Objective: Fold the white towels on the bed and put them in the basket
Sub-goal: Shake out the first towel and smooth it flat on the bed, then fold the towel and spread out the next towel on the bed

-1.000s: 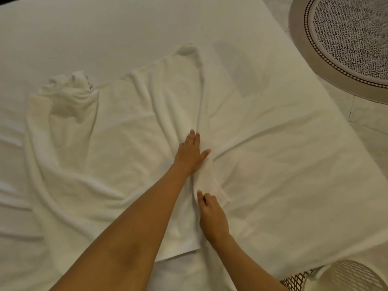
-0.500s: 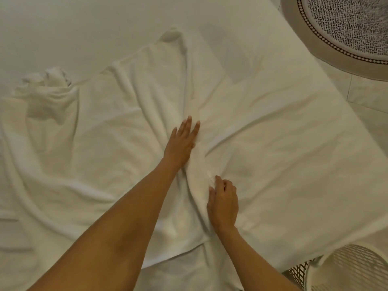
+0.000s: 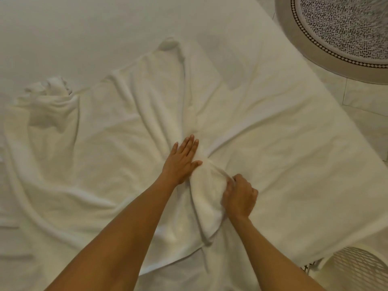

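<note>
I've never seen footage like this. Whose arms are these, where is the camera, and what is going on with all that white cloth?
No machine here: these are a person's two bare arms, filmed by a camera worn on their head, looking forward and down. A white towel lies rumpled and spread out on a bed covered by a white sheet. The left hand lies flat, fingers straight, pressing the towel down. The right hand has its fingers curled, gripping a bunched fold of the towel. At the lower right corner stands a white lattice basket, where folded towels go. At the top right, a round patterned rug lies on the tiled floor.
</note>
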